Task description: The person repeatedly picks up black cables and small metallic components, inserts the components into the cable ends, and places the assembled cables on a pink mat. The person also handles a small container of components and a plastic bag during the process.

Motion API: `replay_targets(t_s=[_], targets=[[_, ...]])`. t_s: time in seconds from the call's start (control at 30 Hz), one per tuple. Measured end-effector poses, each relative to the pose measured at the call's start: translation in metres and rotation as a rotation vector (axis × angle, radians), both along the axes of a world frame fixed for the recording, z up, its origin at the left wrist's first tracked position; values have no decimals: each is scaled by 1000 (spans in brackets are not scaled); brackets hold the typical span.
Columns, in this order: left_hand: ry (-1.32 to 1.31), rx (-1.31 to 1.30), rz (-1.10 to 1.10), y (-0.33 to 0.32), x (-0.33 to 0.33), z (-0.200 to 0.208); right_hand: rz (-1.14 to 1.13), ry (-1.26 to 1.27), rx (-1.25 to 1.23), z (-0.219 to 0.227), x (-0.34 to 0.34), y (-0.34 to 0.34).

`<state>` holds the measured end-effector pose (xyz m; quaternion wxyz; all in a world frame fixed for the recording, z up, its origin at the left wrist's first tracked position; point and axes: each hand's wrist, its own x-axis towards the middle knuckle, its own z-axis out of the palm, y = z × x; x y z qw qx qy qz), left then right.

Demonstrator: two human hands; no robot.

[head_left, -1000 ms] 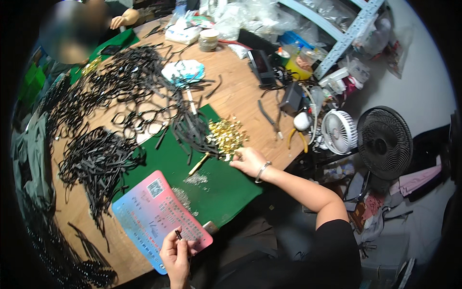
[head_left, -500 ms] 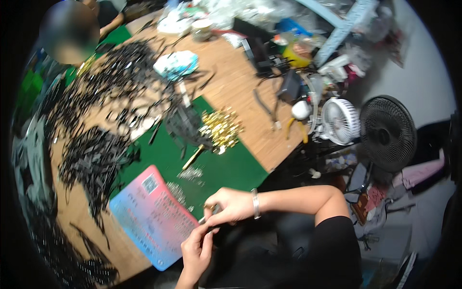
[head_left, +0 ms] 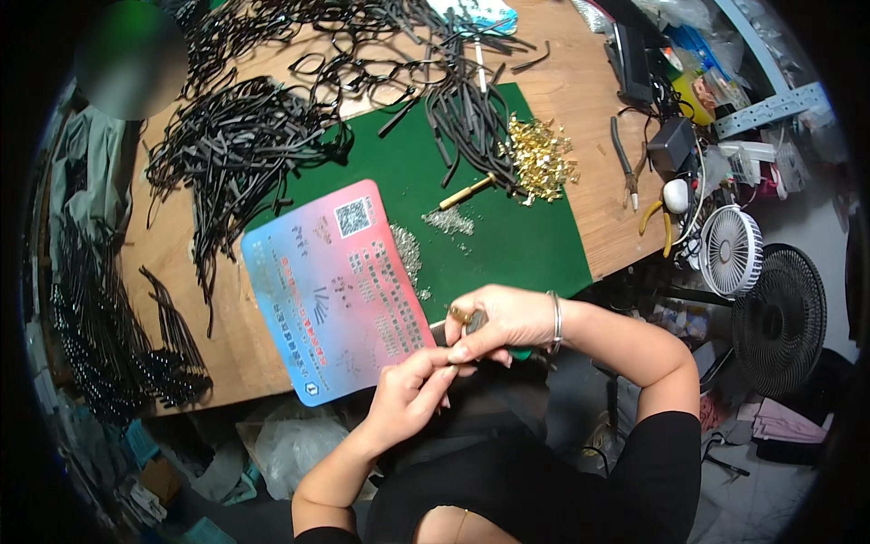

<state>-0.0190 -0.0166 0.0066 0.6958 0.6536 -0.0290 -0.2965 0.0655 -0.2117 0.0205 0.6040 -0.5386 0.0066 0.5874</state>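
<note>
My right hand [head_left: 503, 325] is closed around a small brass-coloured tool [head_left: 463, 315] with a round grey end; most of it is hidden in the palm. My left hand [head_left: 408, 396] has its fingertips pinched together, touching the right thumb; what sits between them is too small and covered to make out. Both hands meet at the near edge of the table, beside a pink-and-blue printed card [head_left: 340, 290]. Beyond them, on a green mat [head_left: 521, 249], lie tiny silver metal pieces [head_left: 450, 220], a brass-handled screwdriver [head_left: 467, 192] and a heap of small gold metal parts [head_left: 541, 159].
Black glasses temples [head_left: 245, 136] are heaped at left, with more [head_left: 467, 118] on the mat. Black eyeglass frames [head_left: 362, 72] lie farther back. Pliers [head_left: 625, 163], yellow-handled cutters [head_left: 657, 225], a white fan [head_left: 730, 249] and a black fan [head_left: 778, 317] are at right.
The whole view has shifted, so the table's contents sit differently in the picture. My hands stay together at the table edge, the right one still around the brass-coloured tool.
</note>
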Motion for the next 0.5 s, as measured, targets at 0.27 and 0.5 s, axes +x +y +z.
replay_targets(t_s=[0.27,0.5], targets=[[-144,46,-22,-4,3,-7,8,-634,-195,-24,-25,-2],[-34,110,217,12,6,-26,-1,-993,-495,-21,-16,-40]])
